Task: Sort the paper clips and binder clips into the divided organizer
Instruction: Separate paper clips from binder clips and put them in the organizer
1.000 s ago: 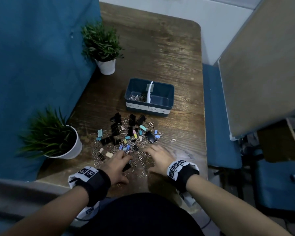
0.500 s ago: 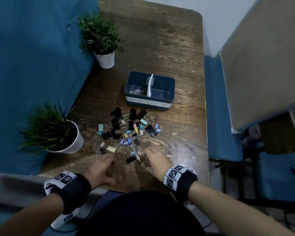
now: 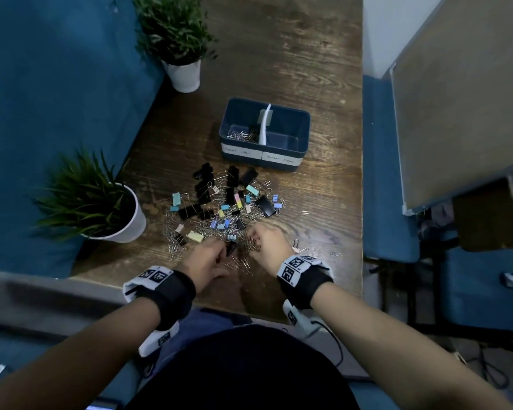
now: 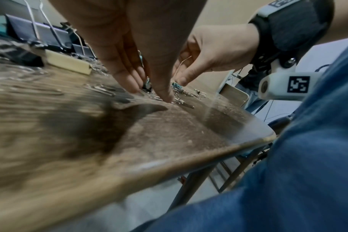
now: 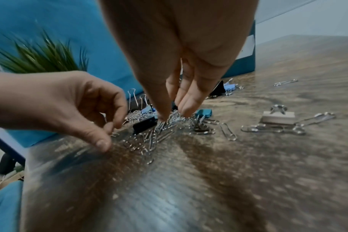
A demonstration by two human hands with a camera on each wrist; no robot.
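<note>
A mixed heap of binder clips (image 3: 219, 202) and silver paper clips (image 5: 149, 141) lies on the wooden table (image 3: 279, 69). Behind it stands the dark blue divided organizer (image 3: 304, 128), with several paper clips (image 3: 239, 135) in its left compartment. My right hand (image 5: 169, 117) pinches into a bunch of paper clips at the heap's near edge, thumb and fingertips together. My left hand (image 5: 109, 135) is beside it with curled fingers and pinches a paper clip against the table. A black binder clip (image 5: 144, 124) lies between the two hands.
Two potted plants (image 3: 101, 208) (image 3: 181, 54) stand along the blue partition on the left. A beige binder clip (image 5: 278, 117) and stray paper clips (image 3: 335, 253) lie to the right of my hands. The table's near edge (image 4: 189, 160) is just behind my wrists.
My left hand has moved forward from the table's near edge into the heap, beside the right hand. The right hand has closed its fingers on paper clips.
</note>
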